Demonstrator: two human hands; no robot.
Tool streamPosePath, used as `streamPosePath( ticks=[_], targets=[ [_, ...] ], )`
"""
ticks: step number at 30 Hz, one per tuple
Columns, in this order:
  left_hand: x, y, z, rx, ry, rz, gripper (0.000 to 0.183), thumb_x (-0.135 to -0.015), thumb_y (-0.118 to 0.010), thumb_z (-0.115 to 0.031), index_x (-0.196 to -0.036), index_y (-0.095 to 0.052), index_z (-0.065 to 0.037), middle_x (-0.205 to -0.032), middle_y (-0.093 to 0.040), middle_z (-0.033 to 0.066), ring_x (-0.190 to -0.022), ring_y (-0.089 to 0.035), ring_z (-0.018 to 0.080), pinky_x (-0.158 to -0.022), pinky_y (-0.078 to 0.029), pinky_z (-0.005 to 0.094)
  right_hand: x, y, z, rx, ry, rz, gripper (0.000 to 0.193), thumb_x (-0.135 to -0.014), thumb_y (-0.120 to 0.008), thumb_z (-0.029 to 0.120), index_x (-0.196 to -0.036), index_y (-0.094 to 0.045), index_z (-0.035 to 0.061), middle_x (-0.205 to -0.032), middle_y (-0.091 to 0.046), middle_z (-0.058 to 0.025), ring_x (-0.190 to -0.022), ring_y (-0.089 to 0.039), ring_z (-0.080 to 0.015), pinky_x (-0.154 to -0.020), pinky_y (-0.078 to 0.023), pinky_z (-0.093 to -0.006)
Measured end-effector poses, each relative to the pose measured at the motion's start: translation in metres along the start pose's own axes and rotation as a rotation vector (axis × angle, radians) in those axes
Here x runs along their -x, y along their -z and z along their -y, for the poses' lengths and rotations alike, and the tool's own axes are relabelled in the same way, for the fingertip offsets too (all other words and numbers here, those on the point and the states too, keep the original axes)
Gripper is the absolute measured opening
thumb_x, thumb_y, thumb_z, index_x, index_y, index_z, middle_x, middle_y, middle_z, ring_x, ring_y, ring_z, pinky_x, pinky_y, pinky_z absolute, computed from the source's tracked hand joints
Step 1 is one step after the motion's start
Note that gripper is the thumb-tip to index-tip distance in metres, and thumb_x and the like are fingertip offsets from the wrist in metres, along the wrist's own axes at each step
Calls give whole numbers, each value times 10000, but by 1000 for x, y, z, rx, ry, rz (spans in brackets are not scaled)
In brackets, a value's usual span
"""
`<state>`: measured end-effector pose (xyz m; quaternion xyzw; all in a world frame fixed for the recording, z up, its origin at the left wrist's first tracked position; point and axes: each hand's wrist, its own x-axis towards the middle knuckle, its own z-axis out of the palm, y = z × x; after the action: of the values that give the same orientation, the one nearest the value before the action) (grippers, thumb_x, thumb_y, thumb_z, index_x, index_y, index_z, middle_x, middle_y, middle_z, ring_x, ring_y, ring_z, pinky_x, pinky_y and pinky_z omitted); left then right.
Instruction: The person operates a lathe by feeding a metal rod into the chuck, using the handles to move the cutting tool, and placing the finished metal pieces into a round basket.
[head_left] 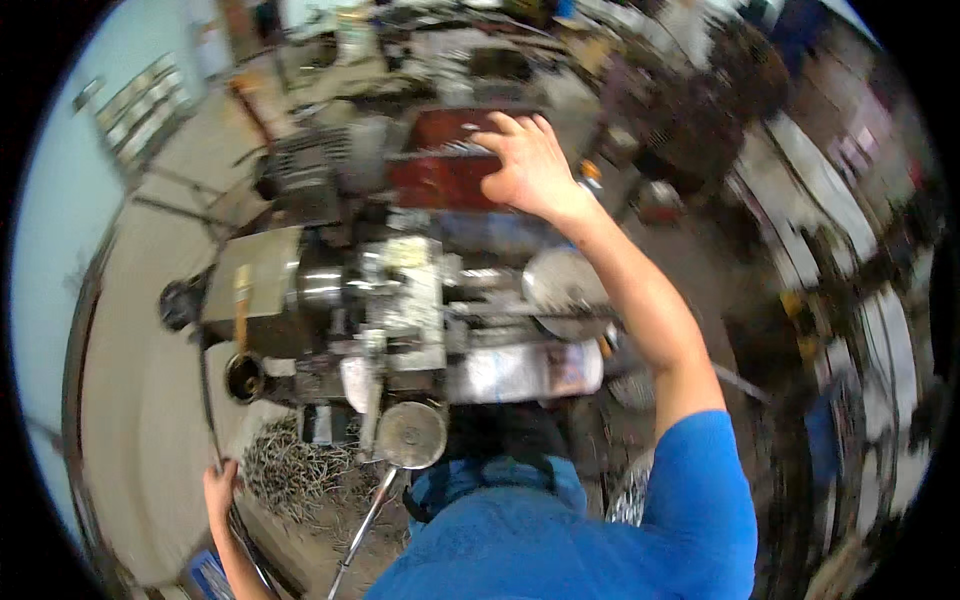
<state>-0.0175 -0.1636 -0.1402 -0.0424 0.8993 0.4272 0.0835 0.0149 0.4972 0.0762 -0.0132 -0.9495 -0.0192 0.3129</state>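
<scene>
My right hand (528, 165) is stretched out over a dark red tray (430, 180) behind a metalworking machine, its fingers apart. Small shiny bits show on the tray near the fingertips; blur hides what they are. At lower left, my left hand (220, 488) is closed around the lower end of a long dark lever (206, 400) beside the machine. Between my arms stands the lathe-like machine (252, 285), with a shiny round chuck (322, 286) and a metal carriage (425, 310). A round grey handwheel (410, 435) sits at its front.
Many thin metal pieces (300, 465) are heaped below the machine. A brush (242, 305) rests against its housing, above a dark cup (243, 378). To the right are a round disc (565, 280) and a printed sheet (520, 372). Cluttered benches line the back and right.
</scene>
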Motion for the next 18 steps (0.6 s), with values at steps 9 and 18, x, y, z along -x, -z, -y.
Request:
streamPosePath(
  ticks=[9,18],
  targets=[
    [-51,65,99,363,142,133,282,-864,-616,-200,-1076,-563,-23,-690,-551,61,-589,-538,161,-534,-435,270,330,79,-87,-83,-707,312,398,-577,-616,158,-952,-654,32,-969,-639,-151,-852,-625,-306,-752,-498,-352],
    [-45,45,80,326,187,115,319,-884,-599,-214,-1141,-541,-33,-753,-586,96,-628,-541,157,-557,-455,292,613,9,2,-35,-976,951,352,-591,-624,211,-906,-686,68,-992,-615,-145,-950,-593,-296,-861,-474,-344]
  ],
)
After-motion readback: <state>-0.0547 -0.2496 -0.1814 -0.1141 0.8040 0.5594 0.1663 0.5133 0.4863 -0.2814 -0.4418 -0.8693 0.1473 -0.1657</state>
